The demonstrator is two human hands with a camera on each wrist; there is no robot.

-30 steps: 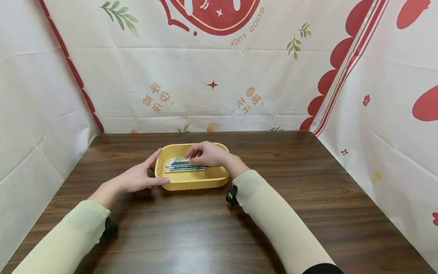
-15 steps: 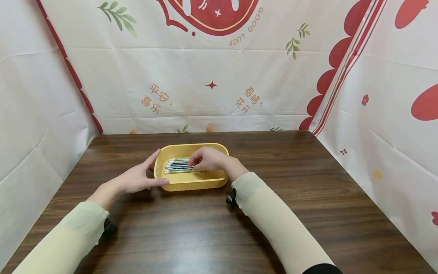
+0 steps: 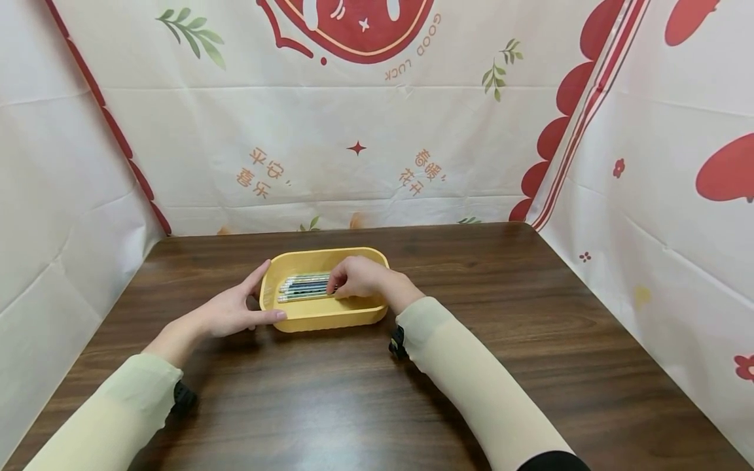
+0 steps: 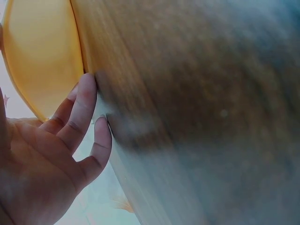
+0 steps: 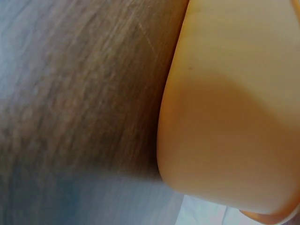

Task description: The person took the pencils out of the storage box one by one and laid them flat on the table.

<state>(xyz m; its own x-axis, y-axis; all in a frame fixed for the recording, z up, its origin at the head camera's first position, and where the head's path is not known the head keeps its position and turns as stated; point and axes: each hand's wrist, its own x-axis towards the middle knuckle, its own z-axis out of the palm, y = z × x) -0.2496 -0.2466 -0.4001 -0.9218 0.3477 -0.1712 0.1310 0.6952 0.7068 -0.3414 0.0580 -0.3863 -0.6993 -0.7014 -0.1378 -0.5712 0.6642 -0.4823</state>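
A yellow plastic bin [image 3: 331, 321] with rounded corners stands on the table. Several slim pencils [image 3: 302, 286] lie side by side on its floor, their pale ends pointing left. My left hand [image 3: 231, 311] grips the bin's left end, thumb over the front rim and fingers round the back corner; the left wrist view shows its fingers against the bin wall [image 4: 42, 51]. Reaching over the right side, my right hand [image 3: 363, 277] pinches at the right end of the nearest pencil, and its fingertips hide that end. Only the bin's outer wall [image 5: 225, 126] fills the right wrist view, without the hand.
The dark wood-grain table [image 3: 330, 399] extends in front of the bin and to both sides. A white patterned cloth [image 3: 330, 118] hangs behind the back edge and along the left and right sides.
My right hand has lowered from above the pencils to the right end of the nearest one. The left hand keeps its hold on the bin. The head view has shifted slightly.
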